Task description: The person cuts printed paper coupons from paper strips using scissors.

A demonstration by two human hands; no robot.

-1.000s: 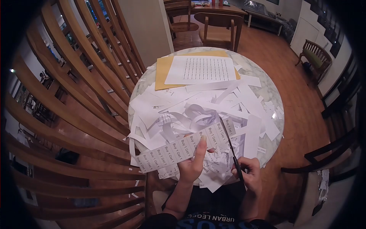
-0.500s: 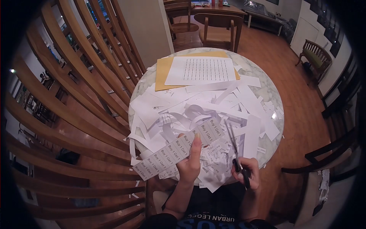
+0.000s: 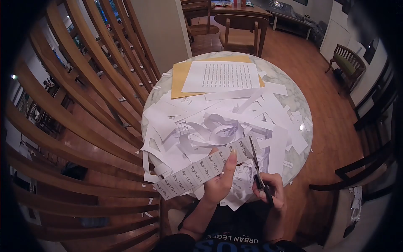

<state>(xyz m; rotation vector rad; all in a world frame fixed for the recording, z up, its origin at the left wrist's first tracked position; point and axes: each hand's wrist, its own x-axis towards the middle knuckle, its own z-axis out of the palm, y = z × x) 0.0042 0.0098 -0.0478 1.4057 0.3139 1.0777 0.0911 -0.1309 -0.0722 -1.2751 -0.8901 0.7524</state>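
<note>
My left hand [image 3: 221,179] grips a long paper strip [image 3: 194,173] printed with repeated "Buy 1 Get 1" labels, thumb on top and fingers behind it. The strip slants up to the right above the table. In my right hand [image 3: 272,190] is a pair of black-handled scissors [image 3: 257,167], blades pointing up. Those blades are at the strip's upper right end, across the last label; whether they are closed on the paper I cannot tell. Beneath the hands, small cut labels [image 3: 235,191] lie in a pile, partly hidden by the strip.
White paper offcuts and curled strips [image 3: 218,128] cover much of the round marble table [image 3: 300,98]. Toward the back, a printed sheet [image 3: 222,75] rests on a yellow-brown envelope [image 3: 178,80]. Wooden slats [image 3: 75,138] stand close on the left; a chair [image 3: 239,33] stands beyond the table.
My left hand has moved the label strip right and slightly down, bringing its end to the scissors. The scissor blades now meet the strip, where before there was a gap.
</note>
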